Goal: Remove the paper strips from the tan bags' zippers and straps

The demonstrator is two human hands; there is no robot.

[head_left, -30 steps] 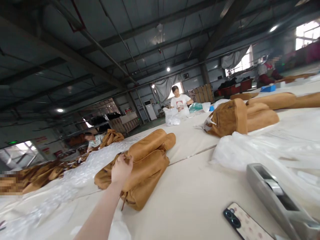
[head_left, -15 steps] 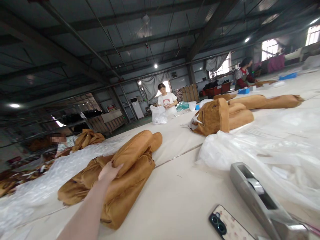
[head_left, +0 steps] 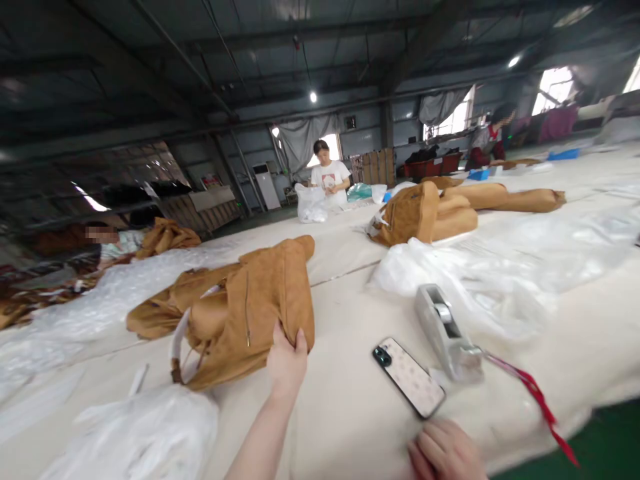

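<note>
A folded tan suede-like jacket (head_left: pixel 265 287) with a zip pocket lies on the white-covered table in front of me. My left hand (head_left: pixel 287 357) grips its near right edge, thumb and fingers pinching the cloth. A pale curved strip (head_left: pixel 179 340) shows at its left end. My right hand (head_left: pixel 447 452) is at the bottom, over the table's near side just below a phone (head_left: pixel 410 377) in a patterned case. Its fingers are curled in, and what lies under them is hidden. Beyond the phone stands a grey tape dispenser (head_left: pixel 445 333).
Another tan folded garment (head_left: pixel 415 213) lies further back to the right. Clear plastic sheets (head_left: pixel 450 280) spread beside the dispenser, and a crumpled plastic bag (head_left: pixel 140 433) lies front left. A red ribbon (head_left: pixel 540 400) hangs near the table edge. Several people work around the table.
My left hand has shifted from the jacket's rolled middle to its near right edge, and the zip-pocket panel now faces up. My right hand has come into view. The view has turned downward.
</note>
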